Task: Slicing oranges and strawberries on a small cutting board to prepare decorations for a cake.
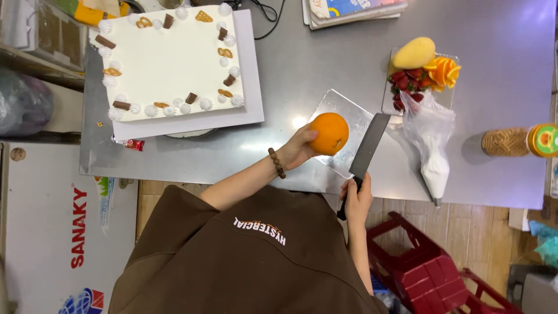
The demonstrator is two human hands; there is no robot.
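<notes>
Head view: left hand (297, 148) grips orange (329, 133); tray (388, 102) holds mango (413, 53), strawberries (407, 81).

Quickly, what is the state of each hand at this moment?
Left hand: closed around an orange, held above the silver board.
Right hand: closed on the handle of a cleaver.

One view only — a camera high above, looking almost straight down on the person's brown-clad shoulders (244, 256) and the steel counter (325, 64). The person stands at the counter's near edge, at the bottom of the frame. It sits far enough off to take in the whole counter, a white chest (52, 232) at left and a red stool (430, 267) on the floor at right.
</notes>
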